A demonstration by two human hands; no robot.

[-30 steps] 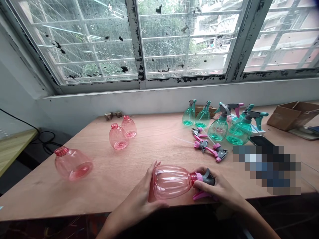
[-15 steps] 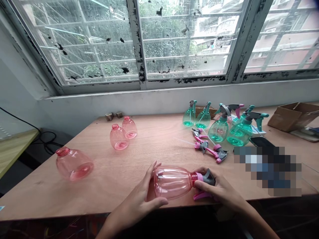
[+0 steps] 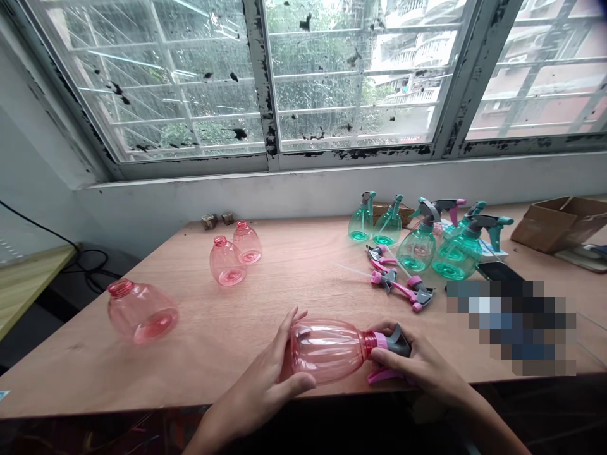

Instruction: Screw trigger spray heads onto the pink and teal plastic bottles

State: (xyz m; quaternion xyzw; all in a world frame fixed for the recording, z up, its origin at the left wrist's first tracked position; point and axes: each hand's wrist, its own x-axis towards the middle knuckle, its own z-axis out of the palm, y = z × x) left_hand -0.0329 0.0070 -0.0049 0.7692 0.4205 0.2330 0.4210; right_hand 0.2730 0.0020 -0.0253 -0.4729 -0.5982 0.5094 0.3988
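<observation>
A clear pink spray bottle lies on its side above the front edge of the table, its base to the left. My left hand cups the base, thumb below and fingers behind. At the neck, my right hand grips the grey and pink spray head, its thumb near the pink collar. The collar sits against the bottle's threaded neck; how tightly it is screwed on cannot be seen. Beyond my right hand lie several loose pink and grey spray heads.
Open pink bottles stand at the left and further back. Several green spray bottles stand at the back right, near a cardboard box. A dark phone lies right of them. The window wall borders the table's back.
The bottle's base has shifted very slightly left and down, with my left thumb. Both hands keep hold; nothing else has visibly moved.
</observation>
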